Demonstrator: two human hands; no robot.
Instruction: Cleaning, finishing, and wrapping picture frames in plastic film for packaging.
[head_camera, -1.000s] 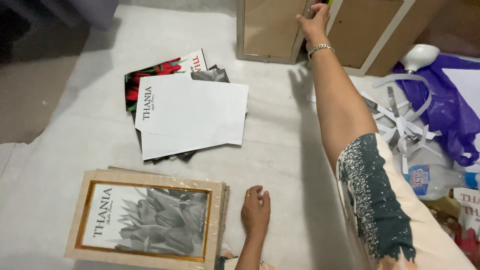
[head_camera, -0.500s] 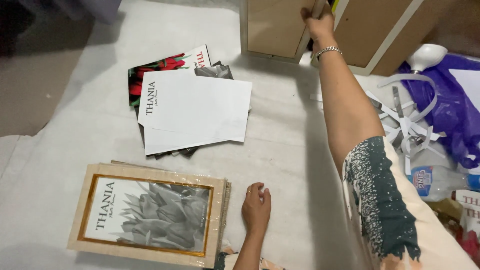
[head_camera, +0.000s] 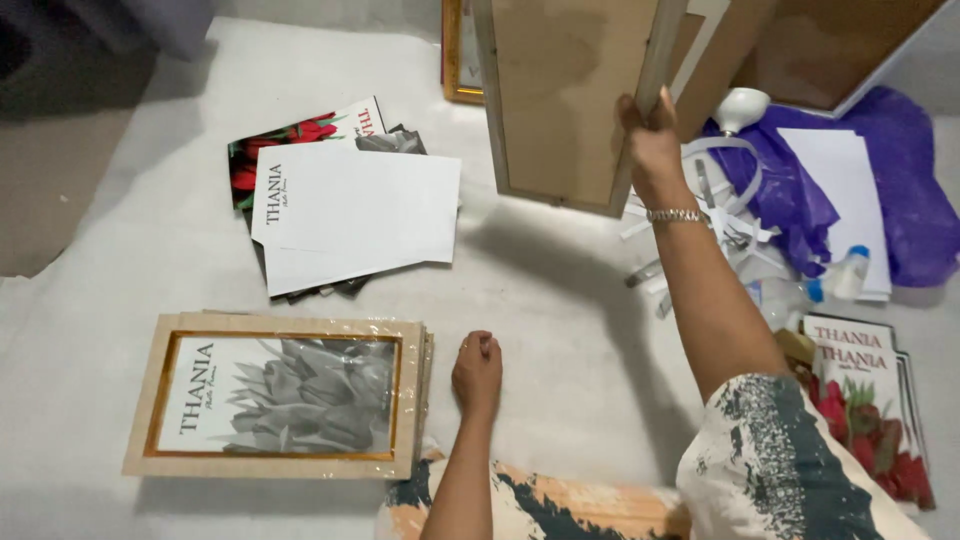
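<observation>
My right hand (head_camera: 650, 130), with a bracelet on the wrist, grips the edge of a wooden picture frame (head_camera: 565, 100) and holds it in the air, its brown backing facing me. My left hand (head_camera: 477, 372) rests as a loose fist on the white floor covering (head_camera: 560, 310), holding nothing. Just left of that hand lies a stack of light wooden frames (head_camera: 280, 398), the top one showing a grey flower print under plastic wrap. Farther away sits a loose pile of white sheets and flower prints (head_camera: 350, 210).
A purple cloth (head_camera: 880, 180) with white paper on it, white strips, a white bulb-shaped object (head_camera: 742, 105) and a small plastic bottle (head_camera: 845, 275) lie at right. Red flower prints (head_camera: 865, 400) are stacked at lower right. Another gold-edged frame (head_camera: 458, 60) stands behind.
My right hand has pulled the frame from the far stack and lifted it toward me. The left hand has stayed in place on the floor covering.
</observation>
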